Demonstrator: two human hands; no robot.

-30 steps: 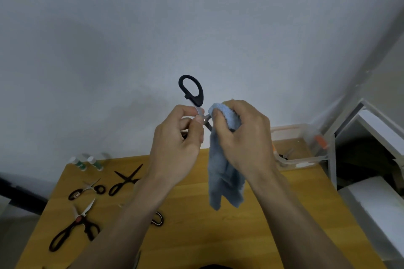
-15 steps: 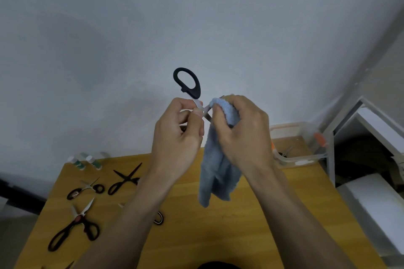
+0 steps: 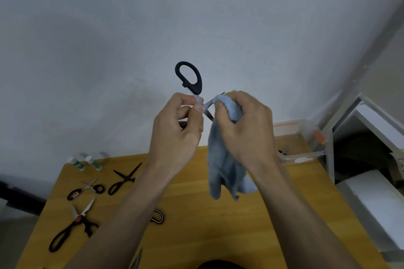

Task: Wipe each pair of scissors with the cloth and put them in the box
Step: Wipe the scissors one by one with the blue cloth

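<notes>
Both hands are raised in front of the wall, above the wooden table point(image 3: 218, 236), slightly higher than a second ago. The left hand point(image 3: 175, 131) pinches the black-handled scissors point(image 3: 191, 81) near the pivot, thumb and forefinger curled onto the metal, one handle loop sticking up above the hand; the other loop is hidden behind the fingers. The right hand point(image 3: 244, 124) grips the blue cloth point(image 3: 225, 168), bunched over one blade, with the rest of the cloth hanging down below the wrist. Change over the last second: the scissors have tilted so the loop stands more upright and further left, the blades look open in an X at the pivot, and the cloth hand has slid outward along the blade, a dark tip just showing past the cloth. Reads as a wiping stroke mid-pass, so this pair is probably close to clean on one blade; second blade likely needs a pass. Not boxed yet. The clear plastic box point(image 3: 299, 155) sits at the table's far right edge, with what looks like one pair already inside, hard to tell. Waiting on the left side of the table: black scissors point(image 3: 124, 179), small scissors point(image 3: 87, 189), and kitchen shears point(image 3: 72, 225). Another handle point(image 3: 157, 216) peeks out beside the left forearm. So several pairs remain; task is early to middle.
</notes>
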